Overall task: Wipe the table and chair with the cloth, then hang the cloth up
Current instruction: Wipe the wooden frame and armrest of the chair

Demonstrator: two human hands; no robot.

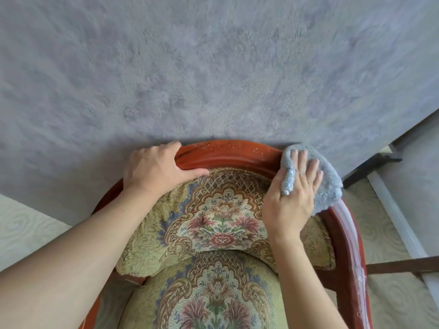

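The chair has a curved red wooden back rail and floral upholstery on its back and seat. My left hand grips the left part of the top rail, fingers over the back and thumb along the inner edge. My right hand presses a fluffy grey cloth onto the right bend of the rail. Its fingers lie flat on the cloth, and a fold is pinched between thumb and forefinger. The table is not in view.
A mottled purple-grey wall stands right behind the chair back. At the right are a dark furniture leg, a white strip along the pale patterned floor and a brown wooden bar.
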